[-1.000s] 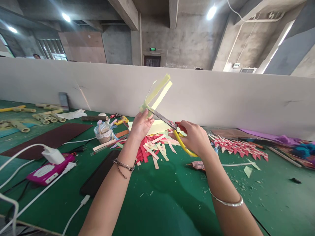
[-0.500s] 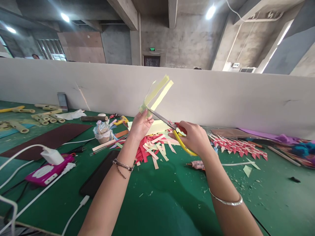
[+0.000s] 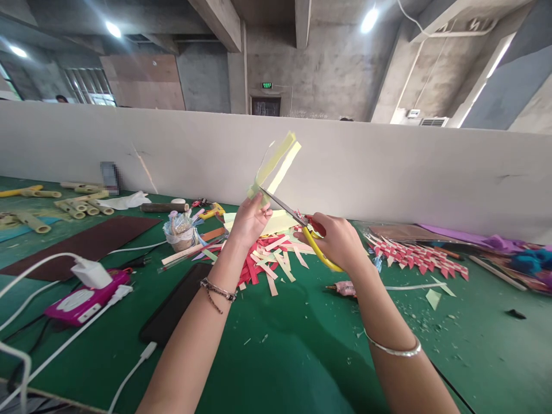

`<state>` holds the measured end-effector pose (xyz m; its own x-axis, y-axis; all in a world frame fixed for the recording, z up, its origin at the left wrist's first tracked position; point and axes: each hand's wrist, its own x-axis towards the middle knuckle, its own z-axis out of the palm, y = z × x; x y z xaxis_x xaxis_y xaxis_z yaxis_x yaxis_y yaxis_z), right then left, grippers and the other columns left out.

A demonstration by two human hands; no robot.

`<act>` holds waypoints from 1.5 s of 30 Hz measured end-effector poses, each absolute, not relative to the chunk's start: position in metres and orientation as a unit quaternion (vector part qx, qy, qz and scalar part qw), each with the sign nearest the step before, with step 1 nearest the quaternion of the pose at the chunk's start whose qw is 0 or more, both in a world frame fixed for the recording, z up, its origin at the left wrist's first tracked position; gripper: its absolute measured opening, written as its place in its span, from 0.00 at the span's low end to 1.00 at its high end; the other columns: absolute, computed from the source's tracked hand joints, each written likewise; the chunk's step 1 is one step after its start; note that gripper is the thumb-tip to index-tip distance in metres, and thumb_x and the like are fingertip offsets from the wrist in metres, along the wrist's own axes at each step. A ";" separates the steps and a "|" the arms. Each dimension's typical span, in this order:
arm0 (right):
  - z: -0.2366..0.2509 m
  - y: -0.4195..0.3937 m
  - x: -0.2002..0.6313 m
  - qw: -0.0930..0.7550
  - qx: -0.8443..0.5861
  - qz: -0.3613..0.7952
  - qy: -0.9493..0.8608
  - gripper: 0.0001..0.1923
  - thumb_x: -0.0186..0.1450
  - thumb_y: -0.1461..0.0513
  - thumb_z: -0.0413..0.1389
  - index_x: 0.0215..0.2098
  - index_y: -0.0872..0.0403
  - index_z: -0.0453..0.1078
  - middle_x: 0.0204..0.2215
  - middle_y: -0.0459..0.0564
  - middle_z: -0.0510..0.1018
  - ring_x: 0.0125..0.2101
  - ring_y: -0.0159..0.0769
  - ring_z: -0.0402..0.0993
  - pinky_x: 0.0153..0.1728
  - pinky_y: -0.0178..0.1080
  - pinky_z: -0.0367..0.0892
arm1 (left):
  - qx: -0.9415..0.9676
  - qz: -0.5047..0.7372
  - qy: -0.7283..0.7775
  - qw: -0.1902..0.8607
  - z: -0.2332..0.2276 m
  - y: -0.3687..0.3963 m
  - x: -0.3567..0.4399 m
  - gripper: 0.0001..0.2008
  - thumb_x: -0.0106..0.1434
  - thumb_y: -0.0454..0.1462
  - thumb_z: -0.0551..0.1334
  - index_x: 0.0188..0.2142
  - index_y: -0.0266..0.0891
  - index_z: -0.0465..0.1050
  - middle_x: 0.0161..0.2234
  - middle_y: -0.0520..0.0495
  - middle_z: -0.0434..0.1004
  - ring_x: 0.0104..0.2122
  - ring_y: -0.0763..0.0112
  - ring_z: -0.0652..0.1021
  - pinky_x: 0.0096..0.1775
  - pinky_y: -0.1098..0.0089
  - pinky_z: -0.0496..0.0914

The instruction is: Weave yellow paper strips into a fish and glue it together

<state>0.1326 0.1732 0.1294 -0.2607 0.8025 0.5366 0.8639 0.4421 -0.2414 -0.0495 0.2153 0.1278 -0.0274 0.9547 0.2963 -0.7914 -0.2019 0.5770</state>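
Note:
My left hand (image 3: 248, 219) pinches the lower end of pale yellow paper strips (image 3: 277, 160) that stick up and to the right, above the table. My right hand (image 3: 340, 241) grips scissors (image 3: 297, 221) with yellow and red handles. Their blades point up-left and meet the strips just above my left fingers. Below both hands lies a pile of cut red and cream paper strips (image 3: 268, 259) on the green table (image 3: 280, 351).
A black phone (image 3: 175, 307), a pink device with a white charger (image 3: 84, 296) and cables lie at the left. A small cup of scraps (image 3: 181, 231), bamboo pieces (image 3: 73, 204), red-white folded strips (image 3: 416, 256) and a grey partition wall (image 3: 388, 172) are behind.
The scissor blades have closed further on the yellow strips, and the strips' tops have tilted slightly. Both hands have stayed almost in place.

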 end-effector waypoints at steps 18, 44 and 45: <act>0.127 0.179 0.136 0.302 -0.534 -0.022 -0.789 0.23 0.57 0.42 0.48 0.22 0.51 0.52 0.16 0.43 0.62 0.17 0.29 0.51 0.20 0.32 0.45 | 0.311 0.718 0.129 0.608 0.123 0.218 -0.043 0.09 0.47 0.31 0.70 0.21 0.39 0.70 0.18 0.59 0.64 0.18 0.85 0.65 0.22 0.80 0.61; 0.127 0.178 0.136 0.273 -0.532 -0.035 -0.801 0.20 0.59 0.44 0.47 0.27 0.52 0.57 0.21 0.46 0.67 0.18 0.30 0.53 0.19 0.32 0.46 | 0.270 0.703 0.114 0.648 0.124 0.219 -0.047 0.10 0.54 0.32 0.66 0.22 0.38 0.65 0.17 0.59 0.59 0.18 0.83 0.66 0.23 0.78 0.61; 0.127 0.178 0.136 0.275 -0.531 -0.036 -0.800 0.20 0.59 0.44 0.47 0.26 0.52 0.57 0.21 0.45 0.67 0.17 0.29 0.52 0.19 0.32 0.46 | 0.271 0.702 0.115 0.648 0.124 0.219 -0.047 0.11 0.54 0.32 0.66 0.21 0.38 0.64 0.17 0.59 0.59 0.18 0.83 0.66 0.23 0.78 0.61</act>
